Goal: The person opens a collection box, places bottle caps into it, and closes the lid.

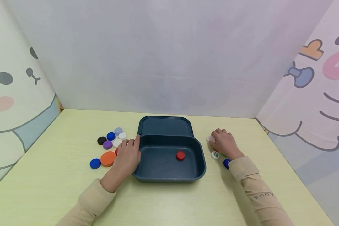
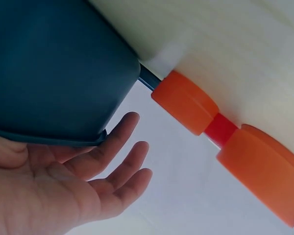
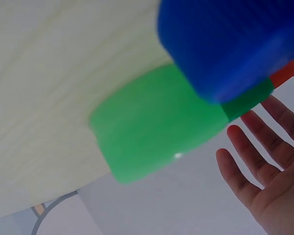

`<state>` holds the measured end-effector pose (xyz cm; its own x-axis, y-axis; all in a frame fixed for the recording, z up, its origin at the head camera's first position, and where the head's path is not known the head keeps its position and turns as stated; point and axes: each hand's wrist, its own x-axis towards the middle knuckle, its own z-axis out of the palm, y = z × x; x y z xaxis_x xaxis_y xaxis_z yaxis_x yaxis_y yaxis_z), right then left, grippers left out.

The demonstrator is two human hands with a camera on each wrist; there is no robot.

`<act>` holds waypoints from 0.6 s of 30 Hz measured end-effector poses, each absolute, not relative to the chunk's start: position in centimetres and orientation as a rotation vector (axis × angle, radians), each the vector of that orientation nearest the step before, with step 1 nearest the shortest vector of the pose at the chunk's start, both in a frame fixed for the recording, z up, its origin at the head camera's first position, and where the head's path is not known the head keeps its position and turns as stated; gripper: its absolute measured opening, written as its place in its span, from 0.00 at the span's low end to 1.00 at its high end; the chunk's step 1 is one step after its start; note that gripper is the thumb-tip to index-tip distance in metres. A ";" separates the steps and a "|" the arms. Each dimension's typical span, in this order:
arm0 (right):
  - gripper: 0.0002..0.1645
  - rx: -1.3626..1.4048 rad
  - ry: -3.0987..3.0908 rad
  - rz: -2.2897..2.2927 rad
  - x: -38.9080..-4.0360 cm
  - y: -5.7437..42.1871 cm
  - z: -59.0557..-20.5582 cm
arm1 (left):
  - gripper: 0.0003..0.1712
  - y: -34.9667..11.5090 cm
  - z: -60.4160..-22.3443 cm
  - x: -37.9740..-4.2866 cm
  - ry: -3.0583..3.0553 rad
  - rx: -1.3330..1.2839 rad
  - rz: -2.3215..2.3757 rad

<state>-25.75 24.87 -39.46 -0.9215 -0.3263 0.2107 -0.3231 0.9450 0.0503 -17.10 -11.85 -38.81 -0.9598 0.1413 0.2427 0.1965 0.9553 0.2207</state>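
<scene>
Left hand [image 1: 127,158] loosely bent on the left rim of the dark-blue plastic box [image 1: 169,180]; right hand [image 1: 225,144] over a white bottle cap [image 1: 209,138], pinching or not cannot be told | cap: right of box, near its far right corner | advice: pinch side wall, left hand steadying box | cap round, no long axis, facing unclear; box's long axis left-right

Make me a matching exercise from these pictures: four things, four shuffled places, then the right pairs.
Things:
1. Lid
2. Left hand
3. Right hand
4. Black cap

Places:
A. To the right of the box
B. On the table, left of the box and apart from it
C. At the box's far side
D. At the box's left rim

Pairs: 1-C; 2-D; 3-A; 4-B
</scene>
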 end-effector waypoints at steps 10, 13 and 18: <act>0.20 0.478 -2.898 -0.061 -25.9 25.0 -39.8 | 0.32 -11.8 -38.8 -17.1 -2.885 -0.254 -0.371; 0.22 0.473 -2.906 -0.061 -25.9 25.0 -39.8 | 0.32 -11.8 -38.8 -17.1 -2.886 -0.252 -0.373; 0.23 0.471 -2.916 -0.052 -25.9 25.0 -39.7 | 0.33 -11.8 -38.7 -17.0 -2.890 -0.250 -0.371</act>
